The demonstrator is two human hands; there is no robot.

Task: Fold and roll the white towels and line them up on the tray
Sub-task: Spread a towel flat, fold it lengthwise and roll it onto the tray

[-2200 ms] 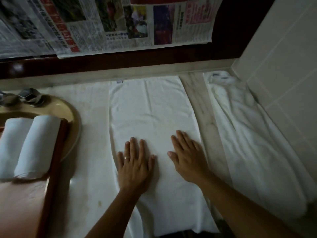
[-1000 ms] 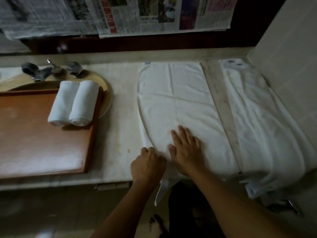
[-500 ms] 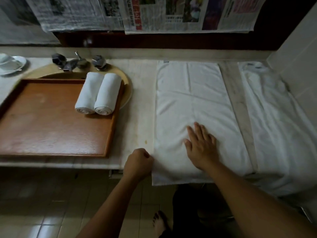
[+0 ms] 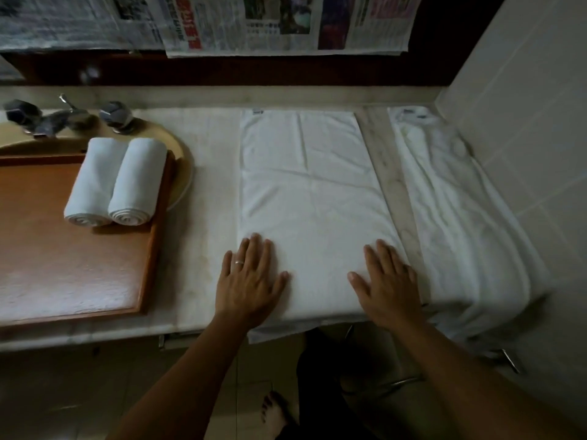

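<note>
A white towel [image 4: 311, 198] lies folded into a long strip on the marble counter, its near end hanging slightly over the front edge. My left hand [image 4: 251, 281] rests flat on the towel's near left corner, fingers straight. My right hand [image 4: 389, 284] lies flat on its near right corner. Two rolled white towels [image 4: 116, 182] sit side by side at the far right corner of the brown wooden tray [image 4: 63, 265] on the left. Another white towel [image 4: 457, 217] lies unfolded and wrinkled along the right wall.
The tray lies over a cream sink basin [image 4: 182, 163] with metal taps [image 4: 50, 117] behind it. Newspaper sheets [image 4: 286, 23] hang above the counter's back edge. A tiled wall [image 4: 524, 106] closes off the right side. My bare foot [image 4: 273, 411] shows on the floor below.
My left hand has let go of the towel's left edge and now lies flat on it. My right hand has slid to the near right corner. The view shifted left, then back right.
</note>
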